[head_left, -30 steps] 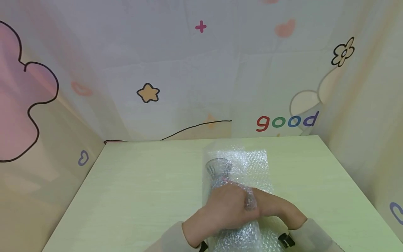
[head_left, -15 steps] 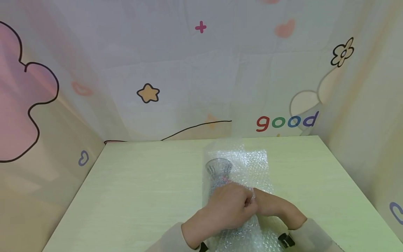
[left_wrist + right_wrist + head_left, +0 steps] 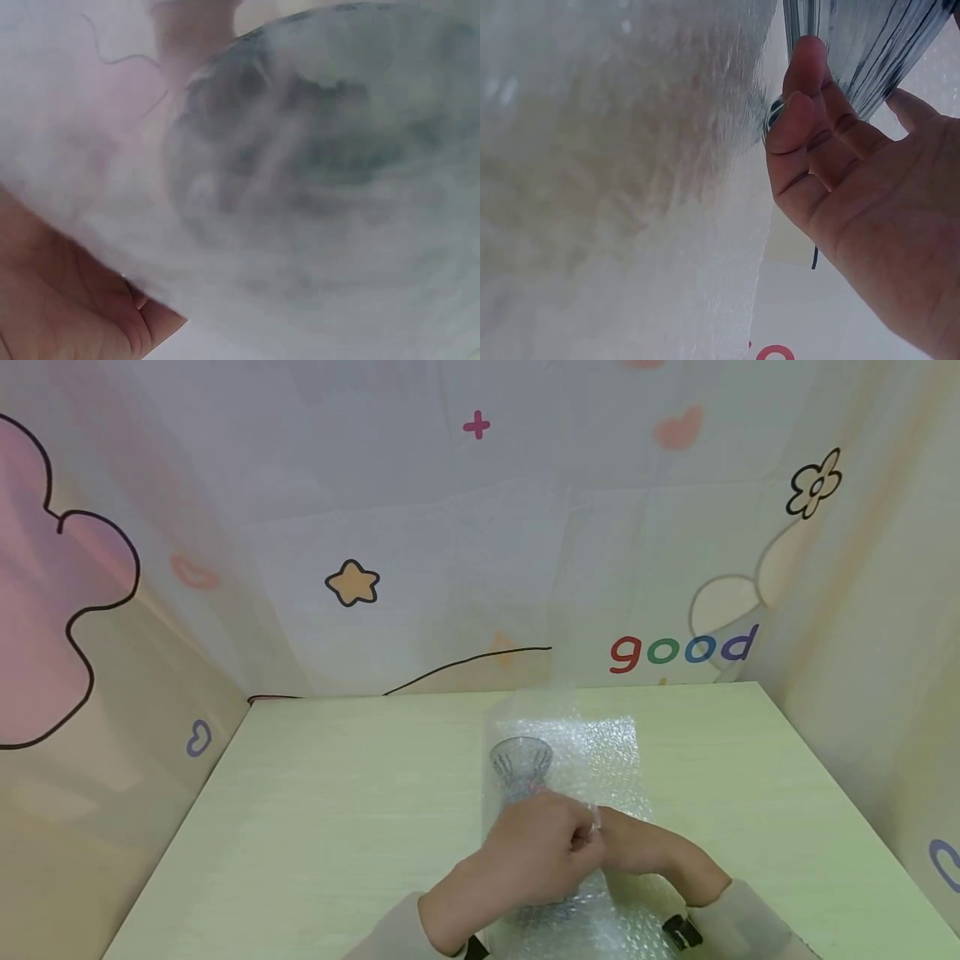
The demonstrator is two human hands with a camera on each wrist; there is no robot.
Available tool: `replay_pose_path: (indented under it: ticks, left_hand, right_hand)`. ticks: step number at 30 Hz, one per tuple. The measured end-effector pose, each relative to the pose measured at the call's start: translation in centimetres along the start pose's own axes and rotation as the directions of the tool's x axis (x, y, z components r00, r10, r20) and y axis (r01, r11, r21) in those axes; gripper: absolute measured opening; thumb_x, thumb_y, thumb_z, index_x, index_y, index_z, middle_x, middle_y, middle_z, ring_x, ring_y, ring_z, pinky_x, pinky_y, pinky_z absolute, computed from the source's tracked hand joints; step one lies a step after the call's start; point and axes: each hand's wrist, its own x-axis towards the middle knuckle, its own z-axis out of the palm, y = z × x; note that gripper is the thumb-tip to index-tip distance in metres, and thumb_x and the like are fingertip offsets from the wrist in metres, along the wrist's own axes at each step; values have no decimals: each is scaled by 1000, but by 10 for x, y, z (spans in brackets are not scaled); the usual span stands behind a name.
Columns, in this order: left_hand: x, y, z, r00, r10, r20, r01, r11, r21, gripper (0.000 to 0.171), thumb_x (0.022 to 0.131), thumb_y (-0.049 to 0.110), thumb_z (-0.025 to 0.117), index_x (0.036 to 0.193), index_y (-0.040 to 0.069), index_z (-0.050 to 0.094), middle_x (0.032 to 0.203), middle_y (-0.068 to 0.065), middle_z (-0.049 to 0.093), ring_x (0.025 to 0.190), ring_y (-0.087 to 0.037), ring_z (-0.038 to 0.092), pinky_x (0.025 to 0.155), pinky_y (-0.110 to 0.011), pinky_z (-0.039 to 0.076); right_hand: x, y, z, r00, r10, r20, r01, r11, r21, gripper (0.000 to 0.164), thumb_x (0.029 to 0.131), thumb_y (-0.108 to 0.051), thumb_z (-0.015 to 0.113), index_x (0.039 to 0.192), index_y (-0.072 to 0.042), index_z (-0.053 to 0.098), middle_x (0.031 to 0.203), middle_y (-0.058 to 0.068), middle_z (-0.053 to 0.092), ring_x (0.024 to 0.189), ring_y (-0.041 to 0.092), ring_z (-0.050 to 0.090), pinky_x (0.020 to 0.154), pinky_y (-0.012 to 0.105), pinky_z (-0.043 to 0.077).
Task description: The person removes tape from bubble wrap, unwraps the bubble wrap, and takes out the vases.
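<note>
A clear glass vase (image 3: 521,762) with a flared, ribbed mouth lies on bubble wrap (image 3: 618,752), its mouth toward the back of the table. My left hand (image 3: 536,852) crosses over the vase's body and pinches an edge of the wrap. In the left wrist view, the left hand (image 3: 67,300) is at the wrap's edge, and the vase (image 3: 300,142) shows blurred through the film. My right hand is mostly hidden behind the left one in the head view. In the right wrist view, the right hand (image 3: 877,165) curls its fingers against the ribbed glass.
The pale green table (image 3: 337,810) extends to both sides of the wrap. A printed curtain (image 3: 420,527) encloses the table at the back and sides. A black strap (image 3: 682,932) sits by the right sleeve (image 3: 750,922).
My left hand has shifted a little to the left, drawing the bubble wrap's pinched edge along over the vase. The right forearm and the vase's mouth stay in place.
</note>
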Motion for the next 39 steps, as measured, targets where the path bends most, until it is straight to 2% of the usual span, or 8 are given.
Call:
replay_pose_path:
  ticks: [5,10,16,19,23,26,30,39]
  left_hand:
    - [-5,-3,-6,1000,15,-21,-15,999,-37,39,90,18,58,60,20,34,57,10,26,52,-1,18,45,-17,18]
    - [-8,-5,-11,1000,-4,-28,3,999,-54,40,91,20,60,60,21,36,57,11,28,52,0,23,46,-16,19]
    - [-11,-5,-18,999,-34,-29,31,997,-74,39,91,18,58,59,21,36,57,11,29,53,-2,26,48,-17,21]
    - [-13,-5,-21,998,-40,-39,38,997,-67,39,90,17,57,58,21,35,58,11,29,55,-3,27,49,-18,22]
    - [-15,-6,-24,997,-58,-52,55,997,-55,37,89,17,56,59,21,35,59,11,30,58,-3,30,50,-19,25]
    - [-16,-7,-27,996,-75,-53,72,996,-58,35,88,17,56,59,21,36,61,10,31,59,-3,32,51,-19,27]
    - [-18,-8,-30,995,-92,-45,89,994,-64,36,89,16,55,59,21,36,61,10,32,59,-4,32,52,-20,27]
    - [-23,-11,-34,994,-89,-71,85,995,-50,39,91,15,58,59,22,36,61,9,32,58,-5,33,52,-20,26]
  right_hand:
    - [2,0,0,1000,22,-1,-22,1000,0,15,109,-16,49,112,-16,64,100,-7,60,91,4,56,82,24,49]
    - [2,-2,-1,997,71,-2,-71,997,-1,15,109,-21,52,118,-18,64,107,-4,63,95,7,57,85,25,49]
    - [-1,-2,-1,997,79,-23,-80,996,-37,31,107,-19,54,137,-15,59,122,0,65,105,7,57,93,25,48]
    - [-2,-2,-2,994,101,-32,-103,994,-41,38,105,-17,56,143,-14,55,124,1,65,104,8,56,91,25,48]
    - [-2,-4,-2,991,125,-46,-128,990,-57,38,100,-12,58,137,-13,56,108,-1,62,91,8,54,75,25,47]
    - [-3,-5,-1,990,135,-42,-137,989,-61,43,99,-11,58,142,-12,52,102,-1,60,87,10,54,69,24,46]
    - [-2,-6,-1,988,153,-37,-155,985,-69,56,102,-16,58,155,-14,43,110,0,63,90,12,58,72,24,50]
    - [1,-8,1,983,178,-32,-180,982,-60,64,103,-24,61,161,-19,35,118,6,60,94,16,63,75,27,54]
